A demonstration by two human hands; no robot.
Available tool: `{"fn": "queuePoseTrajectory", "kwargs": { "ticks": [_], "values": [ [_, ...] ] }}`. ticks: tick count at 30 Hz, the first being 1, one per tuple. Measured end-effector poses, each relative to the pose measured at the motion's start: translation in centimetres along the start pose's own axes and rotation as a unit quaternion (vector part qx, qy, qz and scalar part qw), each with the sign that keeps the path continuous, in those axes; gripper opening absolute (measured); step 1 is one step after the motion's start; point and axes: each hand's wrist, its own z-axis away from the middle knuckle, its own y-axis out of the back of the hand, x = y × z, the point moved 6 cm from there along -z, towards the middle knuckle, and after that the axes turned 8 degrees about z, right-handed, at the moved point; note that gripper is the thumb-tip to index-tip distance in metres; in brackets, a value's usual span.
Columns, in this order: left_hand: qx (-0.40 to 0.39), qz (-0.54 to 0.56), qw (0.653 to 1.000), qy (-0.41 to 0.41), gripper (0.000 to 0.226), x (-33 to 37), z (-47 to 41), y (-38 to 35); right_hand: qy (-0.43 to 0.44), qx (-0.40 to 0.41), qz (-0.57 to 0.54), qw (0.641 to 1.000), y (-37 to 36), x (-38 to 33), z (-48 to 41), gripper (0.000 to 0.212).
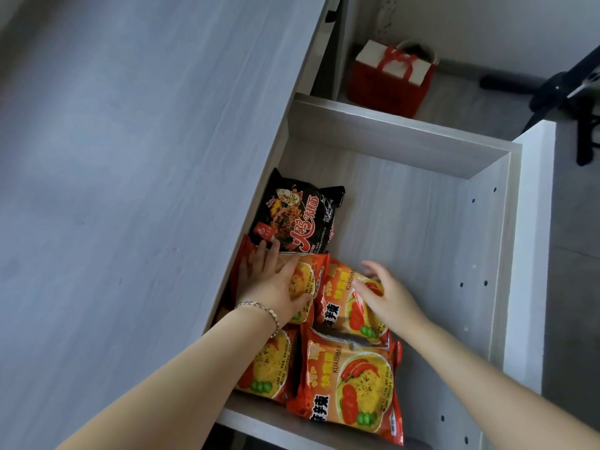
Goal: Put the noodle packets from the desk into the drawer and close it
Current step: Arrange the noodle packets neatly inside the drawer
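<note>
In the open drawer [422, 222], along the edge under the desk [130, 190], sit five packets: a black packet [302, 216] furthest in, then orange packets [354, 384] in overlapping pairs running to the near corner. Left hand [276, 284], bracelet [259, 308] on the wrist, lies flat with fingers spread on the orange packet next to the black one, not gripping; right hand [386, 297] is open, fingers loosely curled, resting on the neighbouring orange packet. Drawer's far half is bare board; red bag [389, 79] on the floor beyond it.
</note>
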Motion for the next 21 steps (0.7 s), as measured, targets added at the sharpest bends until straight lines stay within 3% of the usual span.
{"fn": "queuePoseTrajectory", "kwargs": {
  "ticks": [4, 8, 10, 13, 21],
  "values": [
    [0.038, -0.043, 0.998, -0.02, 0.071, 1.2, 0.8, 0.1, -0.001, -0.046, 0.05, 0.998, -0.7, -0.4, -1.0, 0.037],
    [0.118, -0.058, 0.975, -0.179, 0.062, 4.8, 2.4, -1.5, -0.025, -0.117, 0.008, 0.993, -1.1, -0.8, -0.9, 0.034],
    [0.072, -0.085, 0.966, -0.234, 0.068, 6.7, 2.4, -3.0, -0.044, -0.059, -0.021, 0.997, 0.3, -0.2, -0.8, 0.031],
    [-0.047, -0.155, 0.965, -0.207, 0.076, 8.0, 1.2, -5.0, -0.068, 0.079, -0.053, 0.993, 3.7, 1.0, 0.2, 0.027],
    [-0.075, -0.281, 0.947, -0.137, 0.083, 9.8, 0.4, -4.1, -0.062, 0.122, -0.038, 0.99, 10.2, 2.3, 5.4, 0.021]
  ]
}}
